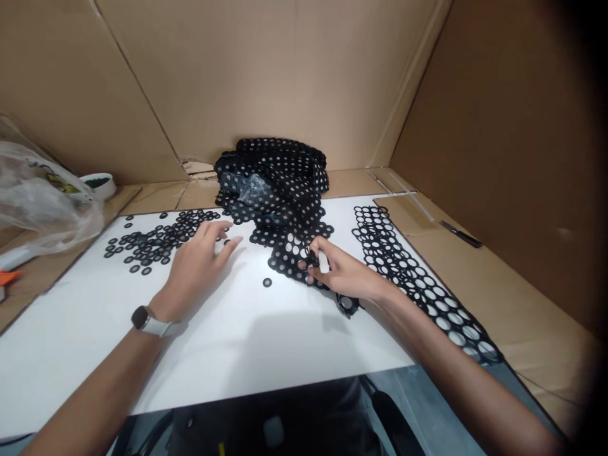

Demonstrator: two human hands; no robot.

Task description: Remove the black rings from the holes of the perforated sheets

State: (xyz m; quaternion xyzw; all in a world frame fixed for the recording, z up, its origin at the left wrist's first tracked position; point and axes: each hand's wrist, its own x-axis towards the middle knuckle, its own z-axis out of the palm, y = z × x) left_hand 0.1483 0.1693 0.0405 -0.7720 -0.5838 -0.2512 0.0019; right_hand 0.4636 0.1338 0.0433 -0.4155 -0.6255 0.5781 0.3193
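My left hand (198, 259), wearing a watch (152, 322) at the wrist, is open above the white board, thumb and fingers apart. Just beyond its fingers lies a spread of loose black rings (147, 244) with small pale centres. My right hand (335, 269) is closed on the near part of a black sheet of joined rings (285, 258). A small white piece (323, 261) shows between its thumb and fingers; I cannot make out what it is. Some holes in the sheet beside the fingers look punched out. One loose ring (267, 282) lies between my hands.
Behind the hands, the rest of the ring sheeting is heaped (273, 174) against the cardboard wall (266, 69). A strip of large-holed black webbing (418, 278) lies at right, near a utility knife (460, 234). At left are a plastic bag (42, 196) and a white bowl (101, 185).
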